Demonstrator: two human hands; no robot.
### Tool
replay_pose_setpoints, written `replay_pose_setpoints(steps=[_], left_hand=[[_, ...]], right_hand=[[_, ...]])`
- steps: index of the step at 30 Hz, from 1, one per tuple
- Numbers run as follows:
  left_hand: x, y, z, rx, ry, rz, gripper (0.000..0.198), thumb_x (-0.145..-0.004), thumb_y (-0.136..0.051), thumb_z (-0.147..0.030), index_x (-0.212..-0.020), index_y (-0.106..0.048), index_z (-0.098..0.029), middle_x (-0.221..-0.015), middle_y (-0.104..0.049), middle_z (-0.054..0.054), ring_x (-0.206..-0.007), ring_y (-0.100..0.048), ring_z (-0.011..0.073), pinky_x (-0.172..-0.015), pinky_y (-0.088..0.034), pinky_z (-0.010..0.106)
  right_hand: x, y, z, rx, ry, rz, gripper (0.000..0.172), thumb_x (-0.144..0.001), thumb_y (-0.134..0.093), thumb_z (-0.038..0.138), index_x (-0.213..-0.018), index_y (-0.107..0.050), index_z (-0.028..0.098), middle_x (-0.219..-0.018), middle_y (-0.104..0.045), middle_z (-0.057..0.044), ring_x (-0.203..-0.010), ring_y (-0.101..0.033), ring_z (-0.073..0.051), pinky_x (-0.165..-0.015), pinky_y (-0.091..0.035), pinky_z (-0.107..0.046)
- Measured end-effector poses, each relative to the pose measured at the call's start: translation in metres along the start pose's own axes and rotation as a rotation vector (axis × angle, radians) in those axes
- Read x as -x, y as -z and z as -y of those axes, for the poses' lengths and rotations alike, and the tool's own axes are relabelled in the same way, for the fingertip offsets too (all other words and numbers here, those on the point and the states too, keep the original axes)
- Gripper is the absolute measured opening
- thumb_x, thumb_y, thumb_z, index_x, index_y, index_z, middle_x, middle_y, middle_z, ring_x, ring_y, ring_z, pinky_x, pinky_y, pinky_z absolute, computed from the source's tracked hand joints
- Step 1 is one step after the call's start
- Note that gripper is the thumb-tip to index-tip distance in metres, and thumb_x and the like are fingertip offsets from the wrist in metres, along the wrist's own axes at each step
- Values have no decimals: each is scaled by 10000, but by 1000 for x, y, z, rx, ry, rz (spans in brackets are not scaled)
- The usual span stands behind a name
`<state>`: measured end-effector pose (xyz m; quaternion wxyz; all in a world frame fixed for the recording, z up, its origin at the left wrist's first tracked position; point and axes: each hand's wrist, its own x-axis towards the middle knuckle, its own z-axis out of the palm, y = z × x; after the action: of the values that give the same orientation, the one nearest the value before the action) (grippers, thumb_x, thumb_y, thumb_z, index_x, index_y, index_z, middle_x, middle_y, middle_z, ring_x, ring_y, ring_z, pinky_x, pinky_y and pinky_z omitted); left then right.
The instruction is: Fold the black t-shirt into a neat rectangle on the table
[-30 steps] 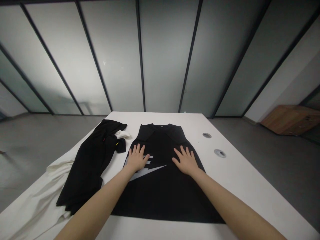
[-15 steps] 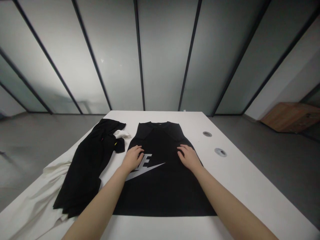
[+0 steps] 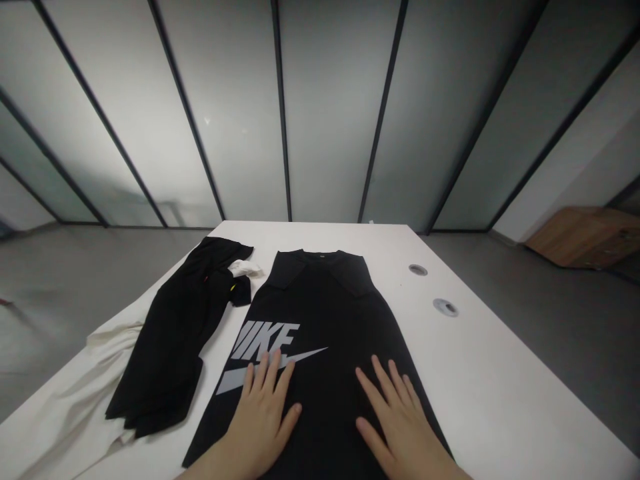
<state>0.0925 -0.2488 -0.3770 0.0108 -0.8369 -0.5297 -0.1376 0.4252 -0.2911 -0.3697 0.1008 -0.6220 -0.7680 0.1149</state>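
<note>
A black sleeveless garment with a large grey NIKE print and swoosh [image 3: 320,313] lies flat on the white table [image 3: 465,380], its neckline toward the far side. My left hand [image 3: 260,420] rests palm down on it, fingers spread, touching the swoosh. My right hand [image 3: 400,427] lies flat on the black fabric, fingers apart, holding nothing. The garment's lower edge is out of view. To its left lies a crumpled pile of black clothing [image 3: 170,340], with a small white cloth [image 3: 245,269] at its far end.
A creased off-white sheet [image 3: 75,393] hangs over the table's near left side. Two round grommets [image 3: 418,269] [image 3: 445,307] are set in the table's right part. Grey floor surrounds the table, with frosted glass panels behind and a wooden cabinet [image 3: 585,237] at far right.
Both hands have slid toward me down the garment, uncovering the full NIKE print. The fabric now stretches lower, its bottom edge leaving the view.
</note>
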Motion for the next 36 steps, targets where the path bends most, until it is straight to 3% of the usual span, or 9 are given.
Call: replay_pose_setpoints(steps=[4,11,15,18,20,23,26,33,36], left_hand=[[-4,-6,-4,-18,13,9,682,-1011,-501,-539,-1651,-391,-329,-1728,-316,107,-1579,-290,434,-1222,-302,683],[-88,-3,22,94,44,40,575,-1002,-555,-502,-1524,-557,-261,-1667,-436,138,-1555,-358,396,-1247,-285,642],[-122,1,35,427,186,-79,383,-954,-610,-409,-1280,-699,-227,-1505,-610,151,-1457,-504,366,-1223,-357,604],[-136,6,25,965,300,-244,292,-958,-583,-433,-1087,-724,-211,-1322,-719,149,-1316,-632,335,-1171,-448,555],[-143,9,11,1358,354,-292,331,-980,-533,-468,-1072,-697,-195,-1299,-727,158,-1249,-681,315,-1127,-504,539],[-153,9,-5,1740,444,-242,407,-1007,-433,-507,-1134,-647,-185,-1358,-691,182,-1216,-705,299,-1061,-565,535],[-154,3,7,1852,593,-286,379,-1007,-385,-467,-1147,-615,-200,-1370,-673,192,-1231,-696,280,-1043,-580,516],[-130,15,86,1964,816,-631,215,-995,-363,-323,-1029,-559,-242,-1268,-681,148,-1164,-700,225,-964,-608,437],[-126,25,86,2098,948,-828,111,-959,-450,-229,-995,-555,-233,-1134,-697,94,-996,-721,175,-854,-622,337]], right_hand=[[-5,-4,16,7,-30,38,693,-1021,-458,639,-1665,-315,425,-1771,-169,-32,-1614,-117,-447,-1252,-206,-714],[-92,15,-8,84,-93,-14,651,-1042,-449,602,-1640,-417,346,-1765,-218,-81,-1614,-170,-421,-1282,-166,-609],[-130,27,-29,51,-120,-45,613,-1034,-488,518,-1602,-487,288,-1744,-286,-105,-1607,-223,-395,-1283,-185,-581],[-149,31,-26,-242,-161,-181,521,-999,-528,471,-1422,-665,199,-1653,-449,-158,-1579,-306,-380,-1283,-230,-541],[-159,29,-10,-679,-180,-252,487,-1005,-498,485,-1361,-677,204,-1562,-557,-162,-1507,-447,-337,-1244,-341,-500],[-169,20,23,-1260,-187,-193,579,-1056,-318,553,-1503,-503,234,-1506,-617,-153,-1327,-643,-292,-1081,-536,-485],[-169,11,34,-1359,-196,-159,635,-1073,-161,535,-1568,-377,201,-1514,-602,-194,-1291,-677,-282,-1016,-583,-487],[-144,17,-52,-1250,-211,-254,605,-1055,-100,478,-1553,-372,269,-1494,-586,-209,-1402,-586,-314,-1122,-493,-602],[-133,24,-76,-1538,-467,-530,461,-1005,-424,469,-1413,-501,271,-1422,-627,-162,-1328,-640,-296,-1154,-484,-544]])
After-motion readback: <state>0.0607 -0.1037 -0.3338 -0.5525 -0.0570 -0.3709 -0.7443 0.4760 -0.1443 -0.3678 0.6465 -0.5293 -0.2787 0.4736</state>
